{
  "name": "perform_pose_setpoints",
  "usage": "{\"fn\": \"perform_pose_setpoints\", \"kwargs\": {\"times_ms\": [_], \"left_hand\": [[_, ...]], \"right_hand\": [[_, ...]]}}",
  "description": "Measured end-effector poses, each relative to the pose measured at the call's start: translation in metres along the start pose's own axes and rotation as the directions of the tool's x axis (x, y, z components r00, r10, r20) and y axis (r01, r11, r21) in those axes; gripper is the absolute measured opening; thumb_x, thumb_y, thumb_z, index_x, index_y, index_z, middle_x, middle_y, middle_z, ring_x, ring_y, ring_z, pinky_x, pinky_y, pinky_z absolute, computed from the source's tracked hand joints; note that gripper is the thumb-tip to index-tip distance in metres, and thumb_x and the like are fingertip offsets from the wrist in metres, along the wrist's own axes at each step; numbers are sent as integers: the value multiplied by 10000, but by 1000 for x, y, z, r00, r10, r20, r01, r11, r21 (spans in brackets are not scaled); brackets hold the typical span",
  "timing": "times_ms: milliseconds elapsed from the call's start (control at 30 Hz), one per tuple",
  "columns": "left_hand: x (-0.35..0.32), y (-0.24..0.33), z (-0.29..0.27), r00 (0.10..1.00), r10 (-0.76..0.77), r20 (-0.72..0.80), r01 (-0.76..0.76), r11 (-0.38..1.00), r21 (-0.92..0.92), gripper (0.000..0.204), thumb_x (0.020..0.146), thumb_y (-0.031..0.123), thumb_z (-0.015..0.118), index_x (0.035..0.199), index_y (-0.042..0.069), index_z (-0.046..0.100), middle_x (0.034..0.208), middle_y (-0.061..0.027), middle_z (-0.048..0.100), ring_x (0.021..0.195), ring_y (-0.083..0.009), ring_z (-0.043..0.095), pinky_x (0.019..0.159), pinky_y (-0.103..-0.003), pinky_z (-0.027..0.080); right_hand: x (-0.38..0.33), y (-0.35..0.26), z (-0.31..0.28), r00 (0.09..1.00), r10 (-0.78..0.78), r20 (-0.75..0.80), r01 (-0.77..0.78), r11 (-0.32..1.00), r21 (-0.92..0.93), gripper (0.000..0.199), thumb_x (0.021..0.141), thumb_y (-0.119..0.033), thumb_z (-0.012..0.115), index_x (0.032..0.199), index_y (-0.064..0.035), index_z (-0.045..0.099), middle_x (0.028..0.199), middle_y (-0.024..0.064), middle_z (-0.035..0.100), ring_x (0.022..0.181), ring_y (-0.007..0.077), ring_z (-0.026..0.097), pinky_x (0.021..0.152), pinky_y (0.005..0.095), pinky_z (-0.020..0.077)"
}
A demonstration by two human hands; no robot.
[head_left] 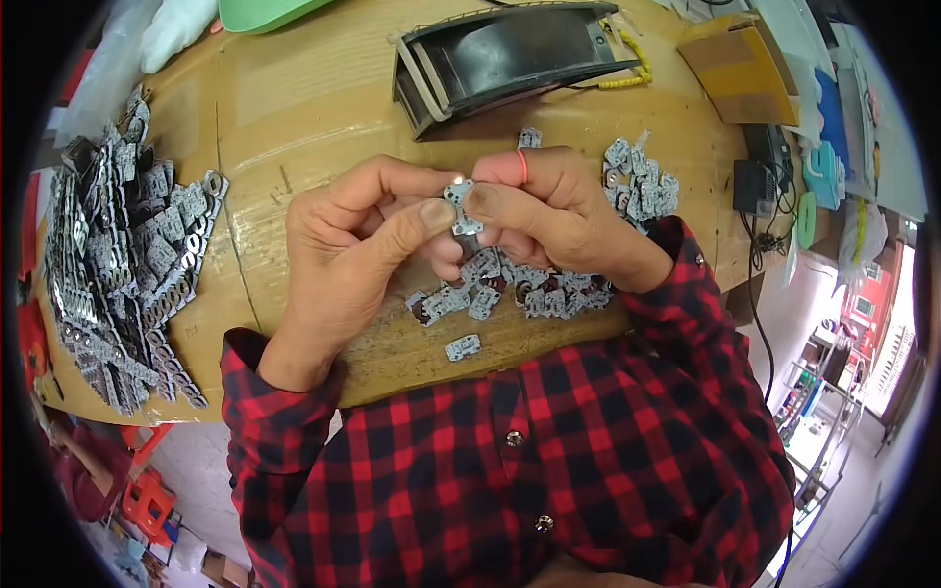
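- Brown wooden counter, near-left corner: a bump could topple the heaped grey metal strips.
- Left hand and right hand pinch a small flat grey plate inward of the near edge; their partly hidden hold might slip.

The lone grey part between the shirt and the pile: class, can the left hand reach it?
Probably yes: nothing covers the lone grey part, though the left hand now pinches a small grey piece.
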State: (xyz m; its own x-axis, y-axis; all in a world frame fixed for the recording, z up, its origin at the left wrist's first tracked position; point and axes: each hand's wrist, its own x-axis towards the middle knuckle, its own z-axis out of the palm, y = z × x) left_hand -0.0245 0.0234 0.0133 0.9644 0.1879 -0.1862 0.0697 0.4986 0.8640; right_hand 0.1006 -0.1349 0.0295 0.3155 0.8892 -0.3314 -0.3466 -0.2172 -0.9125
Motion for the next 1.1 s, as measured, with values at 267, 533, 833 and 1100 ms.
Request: {"fn": "perform_pose_setpoints", "kwargs": {"times_ms": [267, 533, 833, 1100], "left_hand": [[-4, -5, 5, 999, 10, -37, -9, 1000, 30, 173, 896, 43, 622, 1040, -53, 631, 784, -81, 675, 639, -94, 640, 583, -207, 536], [-3, -7, 0, 999, 20, -44, -18, 999, 34, 175, 898, 49, 621, 1045, -45, 633, 770, -81, 676, 632, -102, 644, 586, -207, 537], [-6, -8, 7, 915, 378, -139, -309, 880, 360, 251, 830, 5, 680, 1063, -63, 614, 852, -80, 669, 699, -109, 646, 643, -217, 521], [-3, -16, 8, 753, 657, 32, -502, 542, 674, 268, 708, -59, 727, 957, -25, 636, 806, -91, 653, 664, -130, 653, 592, -224, 504]], "right_hand": [[-3, 1, 2, 1000, 11, -11, -11, 1000, 25, 284, 964, -209, 545, 751, -24, 576, 501, -21, 414, 396, 40, 353, 363, 210, 245], [1, 4, 4, 998, 37, -46, -33, 996, 79, 286, 967, -201, 540, 741, -28, 567, 499, -21, 403, 391, 44, 346, 360, 217, 256], [2, 1, 6, 985, 93, -149, -71, 987, 148, 277, 961, -189, 550, 741, -23, 574, 497, -18, 415, 370, 54, 362, 348, 221, 293], [2, 6, 3, 986, 44, -158, -28, 994, 105, 289, 955, -210, 562, 735, -24, 578, 483, -18, 418, 360, 58, 364, 344, 223, 302]]}}
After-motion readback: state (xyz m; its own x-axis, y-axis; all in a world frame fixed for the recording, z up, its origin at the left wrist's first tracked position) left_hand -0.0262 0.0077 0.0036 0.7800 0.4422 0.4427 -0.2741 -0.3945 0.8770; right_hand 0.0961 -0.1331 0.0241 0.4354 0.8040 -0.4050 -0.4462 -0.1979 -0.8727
